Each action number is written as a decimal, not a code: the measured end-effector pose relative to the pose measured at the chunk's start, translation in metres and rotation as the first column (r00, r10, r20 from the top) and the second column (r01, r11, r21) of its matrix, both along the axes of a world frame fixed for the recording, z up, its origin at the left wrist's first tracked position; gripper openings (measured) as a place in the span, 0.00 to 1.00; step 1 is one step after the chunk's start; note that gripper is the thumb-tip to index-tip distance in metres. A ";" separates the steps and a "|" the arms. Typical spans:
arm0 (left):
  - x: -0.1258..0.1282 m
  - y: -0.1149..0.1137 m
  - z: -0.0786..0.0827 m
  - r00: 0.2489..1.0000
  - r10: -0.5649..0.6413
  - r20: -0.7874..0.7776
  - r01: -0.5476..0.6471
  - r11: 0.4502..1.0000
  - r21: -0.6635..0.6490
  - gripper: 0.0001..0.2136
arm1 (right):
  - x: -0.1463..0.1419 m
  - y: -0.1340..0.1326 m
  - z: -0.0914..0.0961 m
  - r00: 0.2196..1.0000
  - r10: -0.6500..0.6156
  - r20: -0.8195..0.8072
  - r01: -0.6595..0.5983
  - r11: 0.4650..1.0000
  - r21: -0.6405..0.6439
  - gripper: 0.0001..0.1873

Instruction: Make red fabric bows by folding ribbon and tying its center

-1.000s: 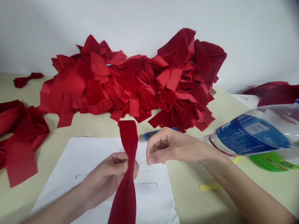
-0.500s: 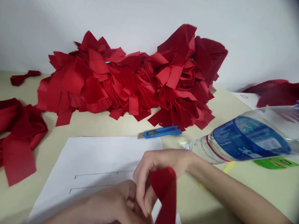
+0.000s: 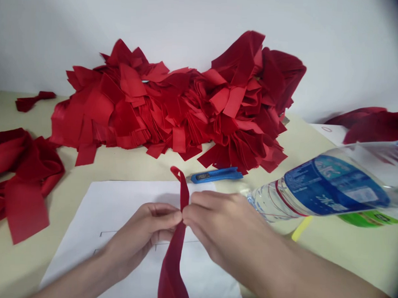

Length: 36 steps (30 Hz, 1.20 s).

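A dark red velvet ribbon (image 3: 172, 257) runs lengthwise above the white paper, with a small loop at its far end. My left hand (image 3: 146, 225) pinches it from the left, thumb against fingers. From the right, my right hand (image 3: 215, 220) grips the same spot, its fingertips meeting the left thumb. The lower part of the ribbon hangs toward me and leaves the view at the bottom. Under the hands lies the paper (image 3: 94, 206), printed with thin ruled lines, partly covered by my arms. A blue utility knife (image 3: 217, 175) rests just beyond the paper's far edge.
A large heap of cut red ribbon pieces (image 3: 174, 108) lies along the wall. More red ribbon (image 3: 29, 181) is piled at the left. A plastic bottle with a blue label (image 3: 332, 185) lies on its side at the right, over a green packet (image 3: 367, 219).
Both hands have moved up from the bottom of the view and drawn the ribbon out lengthwise. The curved band seen before now runs upright, with a small loop on top.
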<state>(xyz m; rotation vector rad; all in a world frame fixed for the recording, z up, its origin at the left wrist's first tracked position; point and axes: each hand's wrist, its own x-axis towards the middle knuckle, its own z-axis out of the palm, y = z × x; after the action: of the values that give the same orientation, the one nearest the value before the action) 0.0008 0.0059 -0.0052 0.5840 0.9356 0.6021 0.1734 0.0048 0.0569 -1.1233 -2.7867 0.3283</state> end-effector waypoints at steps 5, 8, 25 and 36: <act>-0.005 0.004 -0.003 0.981 0.101 0.163 -0.103 0.995 0.008 0.04 | 0.009 0.028 0.000 0.957 -0.156 -0.244 0.053 0.922 -0.385 0.10; -0.006 0.005 -0.002 0.958 0.009 0.287 -0.029 0.997 0.068 0.06 | 0.015 0.041 -0.002 0.923 -0.211 -0.323 -0.067 0.737 -0.673 0.09; 0.006 -0.010 0.000 0.906 -0.351 -0.237 0.382 0.919 0.096 0.07 | -0.008 -0.009 -0.009 0.994 0.104 0.019 -0.097 0.972 -0.214 0.08; -0.010 0.010 -0.002 0.984 0.057 0.169 -0.053 0.998 -0.027 0.05 | 0.006 0.024 -0.002 0.911 -0.260 -0.320 0.089 0.882 -0.463 0.08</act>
<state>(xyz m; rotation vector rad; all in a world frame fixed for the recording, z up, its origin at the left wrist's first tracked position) -0.0096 0.0155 -0.0070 0.4795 0.7992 0.6795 0.1793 0.0285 0.0549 -1.2303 -2.3048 1.0736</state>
